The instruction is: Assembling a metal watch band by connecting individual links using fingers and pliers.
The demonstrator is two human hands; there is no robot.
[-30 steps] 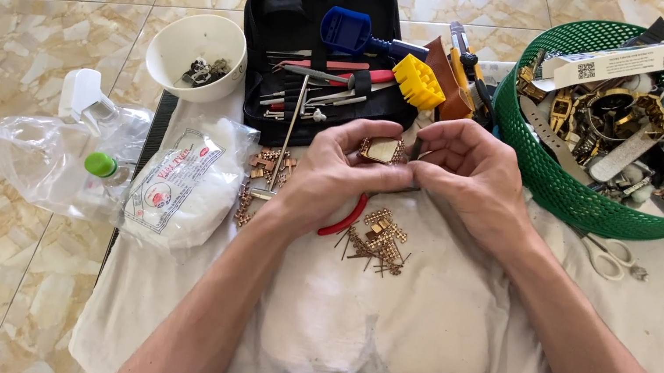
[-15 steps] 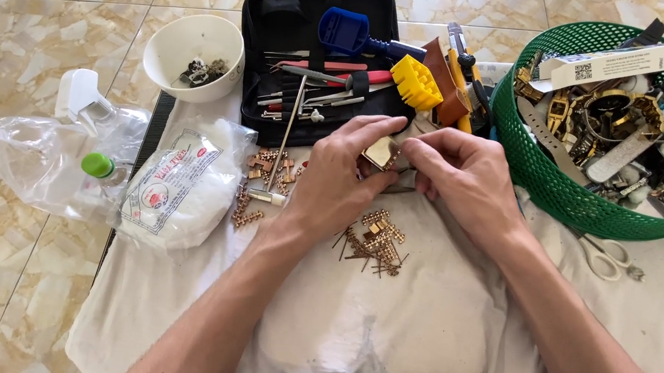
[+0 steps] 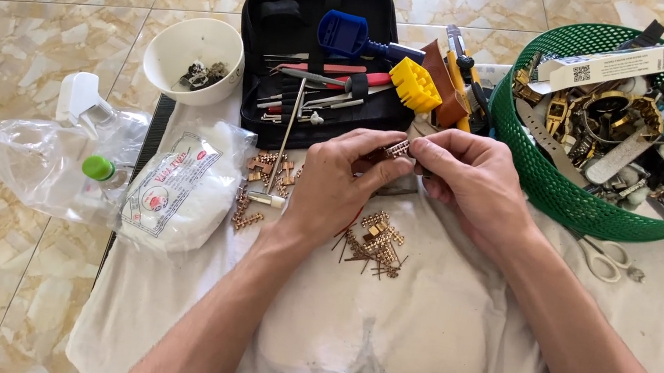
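My left hand (image 3: 337,183) and my right hand (image 3: 466,181) meet above the white cloth (image 3: 435,318), both pinching a small gold-coloured watch-band link piece (image 3: 397,147) between the fingertips. Just below the hands lies a pile of gold links and thin pins (image 3: 374,245). More gold links (image 3: 268,172) lie to the left beside a small hammer (image 3: 284,139) whose handle reaches up into the open black tool case (image 3: 289,11). The case holds a blue tool (image 3: 345,35), a yellow block (image 3: 416,84) and slim tools with red handles.
A green basket (image 3: 577,208) of watches and straps stands at the right. Small scissors (image 3: 609,261) lie under it. A white bowl (image 3: 186,39) with small parts sits upper left. A white packet (image 3: 180,189) and a clear bag with bottles (image 3: 57,156) lie on the left.
Both hands have stayed close together over the cloth, shifting the small gold piece between the fingertips. Nothing else has moved.
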